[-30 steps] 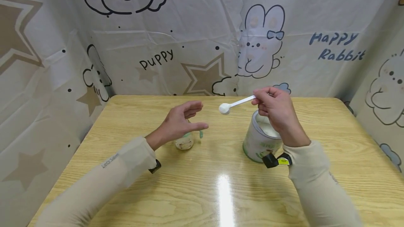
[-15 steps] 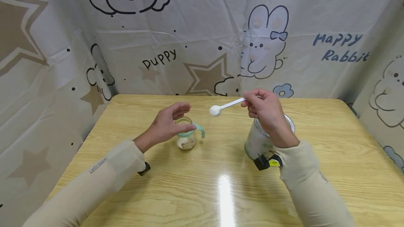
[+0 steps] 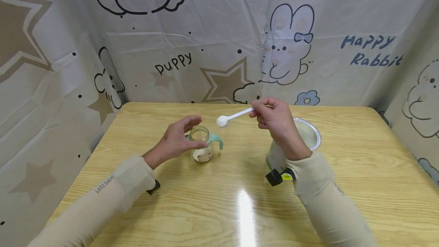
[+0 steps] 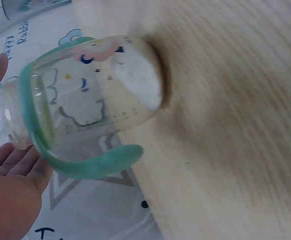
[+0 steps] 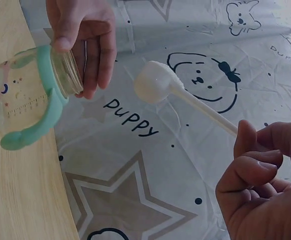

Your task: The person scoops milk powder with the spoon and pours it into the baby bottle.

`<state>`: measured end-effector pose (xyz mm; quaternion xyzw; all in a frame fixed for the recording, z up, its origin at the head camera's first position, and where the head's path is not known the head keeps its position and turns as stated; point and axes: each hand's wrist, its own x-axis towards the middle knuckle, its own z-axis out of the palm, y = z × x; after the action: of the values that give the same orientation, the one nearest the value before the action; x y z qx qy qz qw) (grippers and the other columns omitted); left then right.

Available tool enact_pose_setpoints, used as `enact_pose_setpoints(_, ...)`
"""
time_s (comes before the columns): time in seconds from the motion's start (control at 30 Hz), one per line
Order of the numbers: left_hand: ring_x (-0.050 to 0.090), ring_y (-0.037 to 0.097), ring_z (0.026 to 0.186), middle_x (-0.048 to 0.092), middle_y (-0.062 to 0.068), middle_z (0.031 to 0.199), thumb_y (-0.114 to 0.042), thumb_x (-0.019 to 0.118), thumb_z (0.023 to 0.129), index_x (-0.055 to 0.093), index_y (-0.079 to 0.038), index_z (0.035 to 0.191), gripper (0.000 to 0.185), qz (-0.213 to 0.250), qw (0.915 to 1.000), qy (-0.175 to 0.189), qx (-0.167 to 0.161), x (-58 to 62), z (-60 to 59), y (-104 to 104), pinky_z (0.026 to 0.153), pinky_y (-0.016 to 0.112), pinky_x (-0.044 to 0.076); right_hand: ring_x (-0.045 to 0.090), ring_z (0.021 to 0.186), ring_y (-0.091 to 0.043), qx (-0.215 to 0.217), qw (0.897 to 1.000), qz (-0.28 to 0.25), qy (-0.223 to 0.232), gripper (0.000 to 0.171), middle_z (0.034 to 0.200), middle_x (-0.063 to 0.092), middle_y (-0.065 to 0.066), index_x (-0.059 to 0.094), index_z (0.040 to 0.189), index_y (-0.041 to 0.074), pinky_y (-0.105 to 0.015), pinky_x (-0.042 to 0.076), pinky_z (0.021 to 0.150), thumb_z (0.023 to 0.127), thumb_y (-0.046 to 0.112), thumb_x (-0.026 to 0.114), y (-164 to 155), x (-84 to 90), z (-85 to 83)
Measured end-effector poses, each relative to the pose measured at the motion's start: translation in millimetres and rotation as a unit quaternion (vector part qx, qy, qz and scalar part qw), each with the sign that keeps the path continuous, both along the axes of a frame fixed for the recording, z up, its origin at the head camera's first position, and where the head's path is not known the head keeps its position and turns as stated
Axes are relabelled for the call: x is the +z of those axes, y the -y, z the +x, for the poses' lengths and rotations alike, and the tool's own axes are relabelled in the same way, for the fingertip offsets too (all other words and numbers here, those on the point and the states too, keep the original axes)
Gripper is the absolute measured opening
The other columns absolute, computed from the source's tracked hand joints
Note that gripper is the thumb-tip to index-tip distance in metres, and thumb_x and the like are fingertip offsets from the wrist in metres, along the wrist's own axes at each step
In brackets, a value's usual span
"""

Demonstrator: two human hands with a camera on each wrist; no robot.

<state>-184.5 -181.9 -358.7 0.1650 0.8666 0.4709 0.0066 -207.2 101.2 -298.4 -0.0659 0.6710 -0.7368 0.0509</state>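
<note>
Cartoon-printed cloth (image 3: 212, 29) hangs behind a wood-grain table (image 3: 192, 209) streaked with glare. The right hand (image 3: 276, 121) pinches a white scoop (image 3: 240, 114) by its handle, heaped with powder (image 3: 222, 120), above the table. The left hand (image 3: 175, 137) spreads loosely around an upright clear bottle (image 3: 203, 155); whether they touch, I can't tell. An uncovered can (image 3: 275, 154) stands partly behind the right wrist.

You have room over the tabletop (image 3: 192, 209) between bottle (image 3: 203, 156) and can (image 3: 275, 154), below the scoop (image 3: 239, 114). Your left hand (image 3: 174, 138) blocks the bottle's left; printed cloth (image 3: 212, 26) closes the back.
</note>
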Motion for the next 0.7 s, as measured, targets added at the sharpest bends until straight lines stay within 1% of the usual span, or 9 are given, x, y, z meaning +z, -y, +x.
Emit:
enact_pose_setpoints(0.1, 0.048, 0.035, 0.134, 0.052, 0.017, 0.144, -0.016, 0.089, 0.076, 0.046, -0.001, 0.144, 0.082, -0.011, 0.9999, 0.002, 0.005, -6.0, -0.6, 1.7, 0.109, 0.047, 0.043, 0.041, 0.054, -0.005, 0.003, 1.0, 0.001, 0.001, 0.012, 0.067, 0.066, 0.002, 0.063, 0.09, 0.006, -0.015, 0.033, 0.046, 0.101, 0.006, 0.057, 5.8, -2.2, -0.9)
enact_pose_setpoints(0.27, 0.054, 0.035, 0.128, 0.057, 0.017, 0.138, -0.014, 0.09, 0.075, 0.046, 0.001, 0.144, 0.084, -0.025, 0.9995, -0.01, 0.014, -13.3, -2.0, 2.0, 0.105, 0.047, 0.047, 0.042, 0.056, -0.006, 0.011, 1.0, -0.001, 0.004, 0.011, 0.067, 0.066, 0.001, 0.062, 0.09, 0.004, -0.016, 0.033, 0.048, 0.1, 0.005, 0.057, 16.3, -6.6, -3.0)
enact_pose_setpoints(0.37, 0.057, 0.033, 0.124, 0.06, 0.016, 0.134, -0.014, 0.09, 0.075, 0.046, 0.002, 0.143, 0.083, -0.026, 0.9994, -0.017, 0.013, -15.2, -2.5, 1.0, 0.102, 0.047, 0.05, 0.042, 0.056, -0.006, 0.017, 1.0, -0.005, 0.005, 0.011, 0.067, 0.065, 0.001, 0.061, 0.092, 0.0, -0.016, 0.033, 0.048, 0.1, 0.006, 0.057, 21.7, -8.6, -4.0)
enact_pose_setpoints(0.47, 0.059, 0.031, 0.121, 0.063, 0.014, 0.131, -0.014, 0.09, 0.074, 0.047, 0.001, 0.143, 0.082, -0.027, 0.9994, -0.015, 0.014, -15.6, -2.6, 0.2, 0.1, 0.046, 0.051, 0.042, 0.055, -0.006, 0.019, 1.0, -0.008, 0.006, 0.011, 0.066, 0.065, 0.001, 0.06, 0.094, -0.003, -0.016, 0.033, 0.047, 0.1, 0.006, 0.057, 26.9, -10.4, -4.6)
enact_pose_setpoints(0.53, 0.06, 0.031, 0.121, 0.063, 0.013, 0.131, -0.015, 0.09, 0.075, 0.047, 0.001, 0.143, 0.082, -0.029, 0.9994, -0.012, 0.016, -15.9, -2.8, 0.4, 0.1, 0.047, 0.051, 0.042, 0.055, -0.005, 0.02, 1.0, -0.008, 0.006, 0.01, 0.066, 0.065, 0.001, 0.06, 0.095, -0.003, -0.016, 0.034, 0.047, 0.1, 0.006, 0.057, 30.7, -11.9, -5.1)
enact_pose_setpoints(0.7, 0.059, 0.031, 0.121, 0.062, 0.014, 0.132, -0.017, 0.09, 0.075, 0.048, 0.0, 0.143, 0.082, -0.029, 0.9993, -0.003, 0.022, -16.1, -2.6, 1.2, 0.1, 0.048, 0.051, 0.044, 0.054, -0.004, 0.025, 1.0, -0.01, 0.009, 0.009, 0.065, 0.065, 0.002, 0.06, 0.091, 0.0, -0.016, 0.035, 0.047, 0.099, 0.003, 0.057, 39.6, -18.3, -6.3)
